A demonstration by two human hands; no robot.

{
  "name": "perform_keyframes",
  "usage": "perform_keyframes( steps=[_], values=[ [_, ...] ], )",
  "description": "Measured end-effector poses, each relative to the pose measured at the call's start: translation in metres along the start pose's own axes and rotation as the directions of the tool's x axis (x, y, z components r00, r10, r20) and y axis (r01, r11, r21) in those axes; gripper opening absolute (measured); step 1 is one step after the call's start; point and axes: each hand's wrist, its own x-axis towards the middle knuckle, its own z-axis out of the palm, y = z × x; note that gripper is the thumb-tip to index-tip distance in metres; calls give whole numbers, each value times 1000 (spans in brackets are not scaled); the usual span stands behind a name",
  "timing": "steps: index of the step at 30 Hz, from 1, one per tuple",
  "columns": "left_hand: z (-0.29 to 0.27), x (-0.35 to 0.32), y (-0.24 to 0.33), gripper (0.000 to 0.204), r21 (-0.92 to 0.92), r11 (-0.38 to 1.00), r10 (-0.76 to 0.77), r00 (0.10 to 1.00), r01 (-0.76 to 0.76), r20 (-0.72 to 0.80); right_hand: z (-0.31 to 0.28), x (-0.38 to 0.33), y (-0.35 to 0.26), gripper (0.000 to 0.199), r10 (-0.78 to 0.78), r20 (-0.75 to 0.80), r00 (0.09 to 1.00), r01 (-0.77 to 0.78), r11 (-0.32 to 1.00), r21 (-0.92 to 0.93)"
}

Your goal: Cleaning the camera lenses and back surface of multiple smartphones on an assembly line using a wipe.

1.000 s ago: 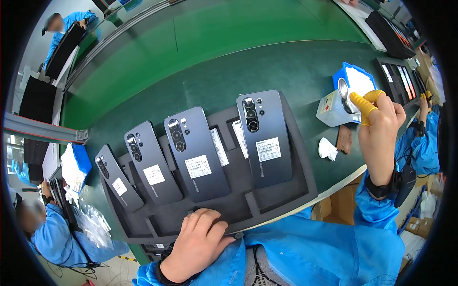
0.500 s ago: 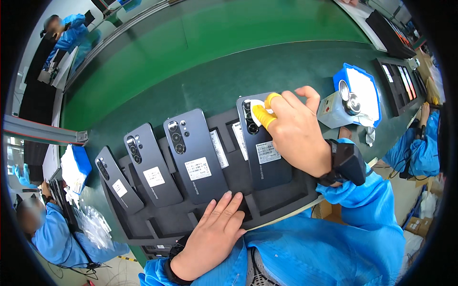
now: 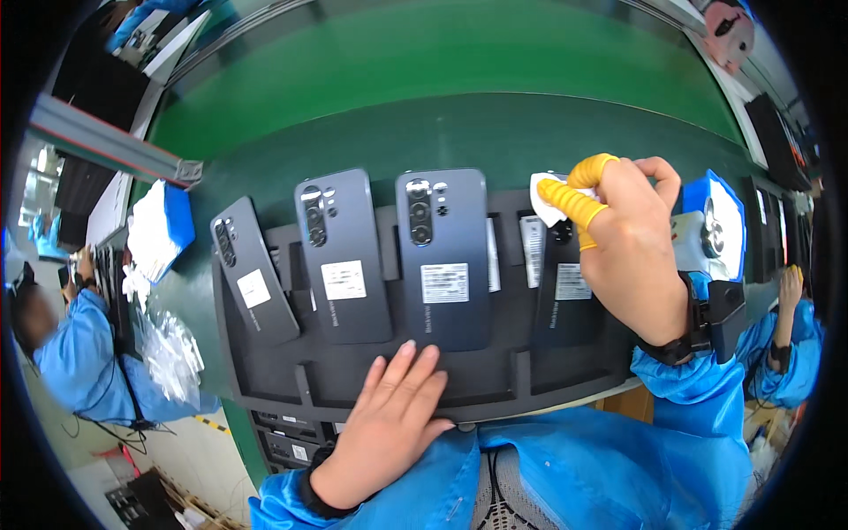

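My right hand (image 3: 632,238), with yellow finger cots on some fingers, pinches a white wipe (image 3: 546,210). The wipe presses on the camera lenses of the rightmost dark phone (image 3: 556,300), covering most of them; a lower lens shows. This phone lies back up in a black foam tray (image 3: 344,380). To its left are a wide dark phone (image 3: 442,327), another phone (image 3: 358,309) and a smaller phone (image 3: 265,309), all back up with white labels. My left hand (image 3: 384,433) rests with fingers stretched out on the tray's near part, just below the wide phone, holding nothing.
A blue box of white wipes (image 3: 163,231) stands at left, near a clear plastic bag (image 3: 170,358). At right, a metal-topped dispenser bottle (image 3: 698,238) stands against a second blue box (image 3: 731,212). Another person (image 3: 88,344) sits at left; more trays lie below mine.
The whole view has turned, so the tray looks straighter and sits further right. The wipe now covers more of the lenses. My left hand stays on the tray's near part.
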Motion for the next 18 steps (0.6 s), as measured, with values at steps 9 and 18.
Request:
perform_keyframes(
  steps=[9,18],
  values=[
    [21,10,-8,55,-70,997,3,962,-23,-274,50,22,-36,28,-278,31,960,271,950,155],
    [23,11,-15,49,-78,995,28,953,-54,-301,60,7,-68,21,-311,4,950,309,945,104]
  ],
)
